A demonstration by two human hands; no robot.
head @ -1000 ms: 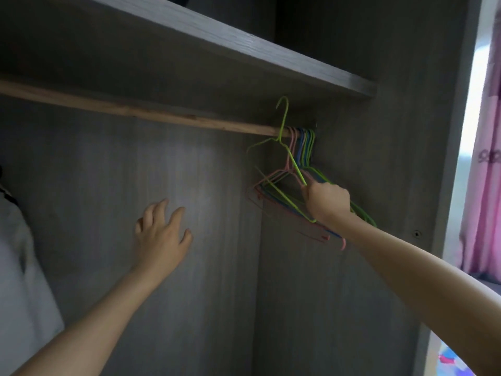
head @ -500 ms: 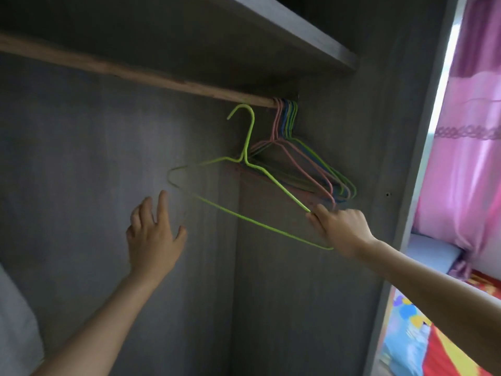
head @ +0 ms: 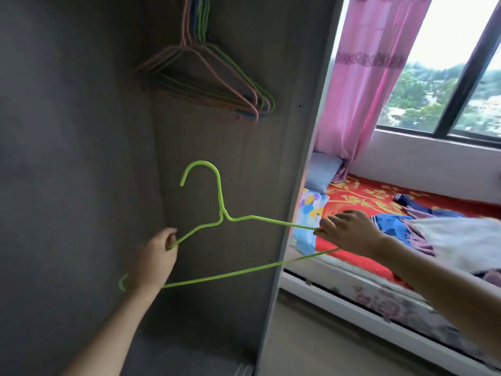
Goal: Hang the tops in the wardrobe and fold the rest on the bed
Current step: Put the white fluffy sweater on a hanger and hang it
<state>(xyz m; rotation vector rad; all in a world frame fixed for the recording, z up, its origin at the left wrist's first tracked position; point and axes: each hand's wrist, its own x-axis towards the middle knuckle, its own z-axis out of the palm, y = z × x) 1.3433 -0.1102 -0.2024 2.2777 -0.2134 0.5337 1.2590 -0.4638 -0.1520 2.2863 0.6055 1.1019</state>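
The person held one green hanger (head: 223,215) level before the wardrobe (head: 67,131), left hand (head: 156,257) pinching one shoulder wire and right hand (head: 349,232) gripping the other, probably readying it for a top. The clothes (head: 455,240) lay heaped on the bed (head: 360,196); the spare hangers (head: 206,85) inside hung too bunched to count.
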